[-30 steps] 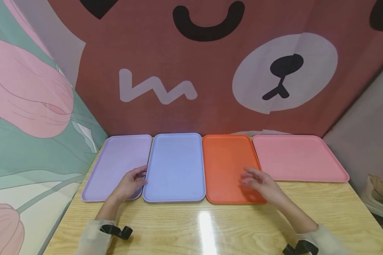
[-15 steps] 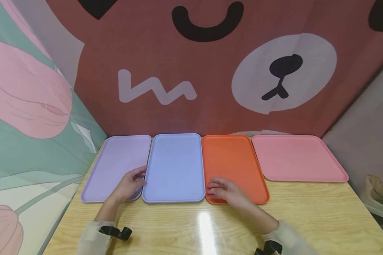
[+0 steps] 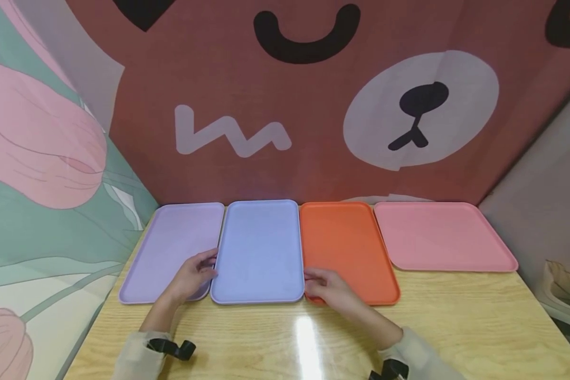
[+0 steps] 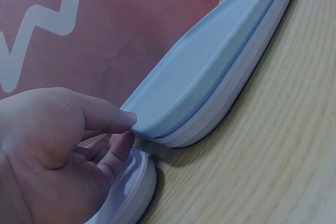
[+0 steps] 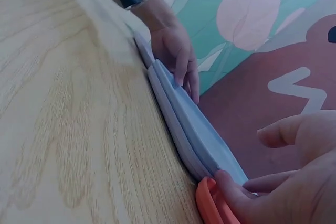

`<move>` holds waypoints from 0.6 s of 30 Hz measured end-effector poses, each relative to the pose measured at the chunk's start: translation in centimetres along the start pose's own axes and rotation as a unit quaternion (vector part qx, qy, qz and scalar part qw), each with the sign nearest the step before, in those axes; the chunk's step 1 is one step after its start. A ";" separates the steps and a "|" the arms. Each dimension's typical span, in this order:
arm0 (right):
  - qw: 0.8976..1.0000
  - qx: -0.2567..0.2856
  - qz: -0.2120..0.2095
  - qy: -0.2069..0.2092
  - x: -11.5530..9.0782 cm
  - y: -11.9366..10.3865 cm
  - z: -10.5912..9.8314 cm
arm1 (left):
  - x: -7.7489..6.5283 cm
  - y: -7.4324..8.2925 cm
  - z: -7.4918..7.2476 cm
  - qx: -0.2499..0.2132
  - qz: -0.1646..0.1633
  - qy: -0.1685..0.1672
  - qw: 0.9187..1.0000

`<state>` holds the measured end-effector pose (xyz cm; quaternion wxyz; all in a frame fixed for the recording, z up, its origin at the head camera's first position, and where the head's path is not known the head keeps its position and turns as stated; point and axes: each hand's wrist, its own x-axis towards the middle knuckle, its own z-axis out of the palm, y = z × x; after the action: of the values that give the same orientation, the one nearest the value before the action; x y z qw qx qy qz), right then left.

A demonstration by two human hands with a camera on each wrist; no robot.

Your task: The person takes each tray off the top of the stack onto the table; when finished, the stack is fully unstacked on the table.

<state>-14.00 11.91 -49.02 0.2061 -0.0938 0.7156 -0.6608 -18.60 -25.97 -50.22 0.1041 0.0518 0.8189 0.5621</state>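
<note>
In the head view, a light-blue tray (image 3: 258, 253) lies between a lavender tray (image 3: 180, 227) and an orange tray (image 3: 344, 232). Both wrist views show a paler layer (image 4: 181, 139) beneath the blue one, like a second tray. My left hand (image 3: 190, 277) pinches the blue tray's left rim, with digits above and below it in the left wrist view. At the opposite side, my right hand (image 3: 332, 290) touches the right rim over the orange tray. One digit (image 5: 278, 132) of that hand stands apart from the tray in the right wrist view.
A pink tray (image 3: 446, 237) lies sideways at the right. All the trays sit along the back of the wooden table (image 3: 247, 343), against a printed cloth backdrop (image 3: 313, 174). A beige item (image 3: 567, 290) is beyond the table's right edge.
My right hand has moved left across the orange tray to the blue tray's right rim. The left hand stays at the left rim. The trays lie where they were.
</note>
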 end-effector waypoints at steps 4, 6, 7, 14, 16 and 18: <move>0.999 0.041 0.010 0.003 0.0 -0.2 0.1 | 0.0 0.1 0.2 0.002 -0.001 0.009 1.000; 0.997 0.078 0.013 0.002 0.2 -0.2 0.1 | 0.0 0.0 0.2 0.009 -0.001 0.011 1.000; 0.995 0.098 0.015 0.002 0.2 -0.2 0.2 | 0.0 0.0 0.2 0.010 -0.001 0.014 1.000; 0.993 0.113 0.011 0.018 0.5 0.1 1.2 | 0.1 -0.4 0.2 0.010 0.009 0.014 1.000; 0.994 0.111 0.007 0.022 0.5 0.4 1.6 | 0.0 -0.4 0.3 0.008 0.025 0.015 1.000; 0.992 0.126 0.001 0.027 0.6 0.6 1.9 | 0.0 -0.4 0.4 0.010 0.042 0.017 0.999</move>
<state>-13.63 9.98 -49.84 0.1971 -0.0484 0.6321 -0.7479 -18.46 -25.78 -50.69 0.0664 0.0774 0.8231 0.5587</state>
